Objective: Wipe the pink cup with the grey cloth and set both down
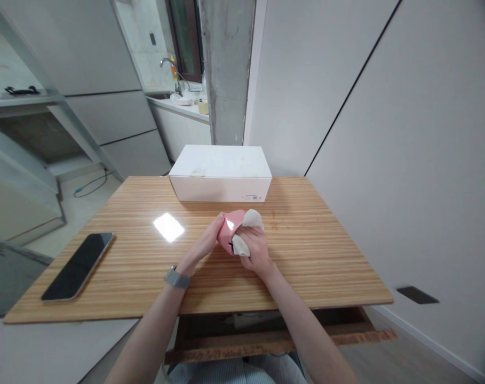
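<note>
Head view shows the left hand [204,242], fingers pinching a small pink object [231,226] by its near side, over the middle of the bench [306,256] just in front of a white box [220,173]. The right hand [256,250] has its fingers curled tight around a white tissue [252,218] pressed against the object. Wiping likely goes best with a firm left pinch and short strokes.

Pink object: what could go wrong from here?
The left hand grips the pink rounded object at one end while the right hand presses a white cloth on it; it might slip onto the wooden table. The black smartphone lies near the table's left edge; a nudge could drop it.
</note>
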`<state>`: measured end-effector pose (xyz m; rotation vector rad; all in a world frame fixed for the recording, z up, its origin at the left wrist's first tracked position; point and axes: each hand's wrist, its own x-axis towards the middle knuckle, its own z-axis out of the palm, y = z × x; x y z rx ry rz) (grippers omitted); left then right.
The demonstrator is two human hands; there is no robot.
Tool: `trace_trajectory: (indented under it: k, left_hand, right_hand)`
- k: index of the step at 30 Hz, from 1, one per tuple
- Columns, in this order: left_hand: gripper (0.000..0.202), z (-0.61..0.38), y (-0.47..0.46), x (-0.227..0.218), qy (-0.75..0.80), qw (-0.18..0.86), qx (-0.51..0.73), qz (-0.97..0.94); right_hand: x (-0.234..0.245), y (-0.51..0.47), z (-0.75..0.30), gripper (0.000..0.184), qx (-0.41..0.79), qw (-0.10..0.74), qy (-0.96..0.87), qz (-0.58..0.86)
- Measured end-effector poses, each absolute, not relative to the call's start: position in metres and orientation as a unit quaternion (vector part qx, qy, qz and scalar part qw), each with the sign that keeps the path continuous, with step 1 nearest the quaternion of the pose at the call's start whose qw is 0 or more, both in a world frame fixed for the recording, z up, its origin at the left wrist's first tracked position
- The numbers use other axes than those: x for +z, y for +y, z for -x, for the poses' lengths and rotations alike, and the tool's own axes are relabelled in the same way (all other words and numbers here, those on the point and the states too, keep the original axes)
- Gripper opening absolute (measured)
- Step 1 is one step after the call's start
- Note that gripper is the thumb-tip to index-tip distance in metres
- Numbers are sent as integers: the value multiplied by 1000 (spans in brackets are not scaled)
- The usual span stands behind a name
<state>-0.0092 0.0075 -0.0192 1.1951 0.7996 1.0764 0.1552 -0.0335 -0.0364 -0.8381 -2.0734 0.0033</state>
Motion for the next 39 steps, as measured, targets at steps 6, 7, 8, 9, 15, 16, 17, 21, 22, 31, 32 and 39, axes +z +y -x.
trace_trajectory:
  k: [6, 7, 8, 9, 15, 16, 17, 21, 22, 31, 32, 39]
  left_hand:
    - [37, 2, 1, -17, 249, 714, 463, -463]
    - [34, 2, 1, -17, 238, 728, 465, -444]
    - [31, 1, 2, -18, 234, 737, 468, -427]
    - [28, 2, 2, -18, 236, 742, 473, -413]
    - [49, 11, 4, -17, 289, 761, 453, -364]
    - [50, 11, 3, -16, 299, 766, 437, -365]
    - [51, 12, 2, -15, 306, 770, 422, -367]
    - [53, 9, 1, -14, 308, 770, 396, -394]
    - [54, 9, 1, -14, 313, 757, 396, -415]
    - [40, 15, 5, -8, 382, 624, 447, -515]
    - [39, 16, 5, -8, 394, 603, 450, -528]
    - [46, 9, 8, -25, 325, 658, 467, -493]
  right_hand:
    - [-38, -31, -157, 37, 3, 488, -788, 375]
    - [-38, -30, -158, 38, -6, 491, -787, 373]
    - [-37, -30, -159, 40, -18, 487, -793, 366]
    - [-37, -29, -160, 41, -32, 475, -804, 355]
    - [-34, -34, -156, 46, -108, 383, -885, 243]
    - [-34, -34, -155, 46, -111, 379, -889, 231]
    - [-33, -34, -154, 47, -113, 377, -892, 224]
    - [-31, -33, -155, 47, -112, 381, -891, 219]
    - [-30, -32, -155, 46, -110, 384, -890, 220]
    - [-25, -31, -158, 44, -38, 397, -869, 292]
    - [-25, -31, -159, 44, -34, 400, -866, 297]
    - [-22, -27, -157, 33, -11, 420, -830, 367]
